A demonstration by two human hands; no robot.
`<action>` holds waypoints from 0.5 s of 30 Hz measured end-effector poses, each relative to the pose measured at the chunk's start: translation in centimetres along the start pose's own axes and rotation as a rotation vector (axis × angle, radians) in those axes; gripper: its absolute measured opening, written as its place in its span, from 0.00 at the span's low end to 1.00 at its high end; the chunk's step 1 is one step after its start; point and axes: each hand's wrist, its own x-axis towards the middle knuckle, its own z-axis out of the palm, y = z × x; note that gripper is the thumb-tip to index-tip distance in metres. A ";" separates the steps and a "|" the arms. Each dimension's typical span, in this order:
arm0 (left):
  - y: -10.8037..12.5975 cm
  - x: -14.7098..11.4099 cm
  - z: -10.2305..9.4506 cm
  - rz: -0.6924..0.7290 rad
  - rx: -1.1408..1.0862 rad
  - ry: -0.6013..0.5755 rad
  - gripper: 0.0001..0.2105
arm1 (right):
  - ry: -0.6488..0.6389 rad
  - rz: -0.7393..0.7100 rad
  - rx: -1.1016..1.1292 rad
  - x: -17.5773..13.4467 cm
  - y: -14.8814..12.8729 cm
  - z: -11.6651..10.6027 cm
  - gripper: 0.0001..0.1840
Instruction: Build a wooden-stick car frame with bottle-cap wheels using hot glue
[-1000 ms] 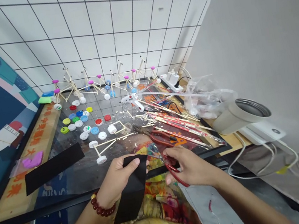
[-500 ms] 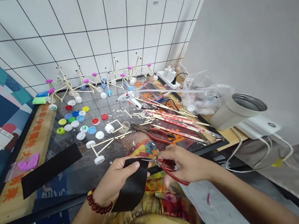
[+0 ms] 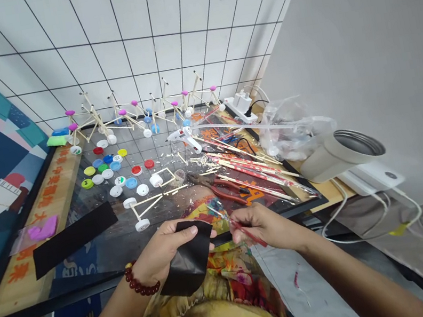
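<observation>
My left hand (image 3: pixel 175 243) pinches a piece of black sheet (image 3: pixel 187 270) between thumb and fingers; its lower part hangs over my lap. In my right hand (image 3: pixel 261 228) is a pair of red-handled scissors (image 3: pixel 243 229), blades pointing up and left, apart from the sheet. Beyond my hands on the table stands a small stick frame (image 3: pixel 150 206) with white bottle caps as wheels. A black strip (image 3: pixel 74 239) lies flat to the left. Red-handled pliers (image 3: pixel 220 187) rest just past my right hand.
Loose coloured bottle caps (image 3: pixel 105 166) cover the table's left middle. A white glue gun (image 3: pixel 186 138) and bundled wooden sticks (image 3: pixel 253 167) lie to the right. Several stick figures (image 3: pixel 139 116) line the wall. A pale canister (image 3: pixel 336 156) and a power strip (image 3: pixel 241 107) sit at the right edge.
The scissors have come away from the black sheet's edge, and their blades now point further upward. My left hand still holds the sheet. The view has shifted slightly.
</observation>
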 end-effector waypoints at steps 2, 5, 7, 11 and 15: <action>-0.1 0.0 -0.1 -0.013 -0.034 0.007 0.15 | 0.045 0.008 -0.022 -0.2 0.0 -0.2 0.25; -0.2 0.0 -0.2 -0.025 -0.051 0.003 0.15 | 0.079 -0.045 -0.211 -0.1 -0.5 -0.4 0.25; 0.0 0.0 -0.2 -0.029 -0.036 -0.010 0.15 | 0.084 -0.069 -0.340 0.2 -0.9 -0.5 0.27; 0.1 -0.1 0.1 -0.026 -0.003 -0.053 0.16 | 0.072 -0.126 -0.516 0.8 -1.6 -0.2 0.29; -0.1 0.0 0.1 -0.008 0.020 -0.102 0.16 | 0.067 -0.154 -0.590 0.9 -1.7 0.1 0.30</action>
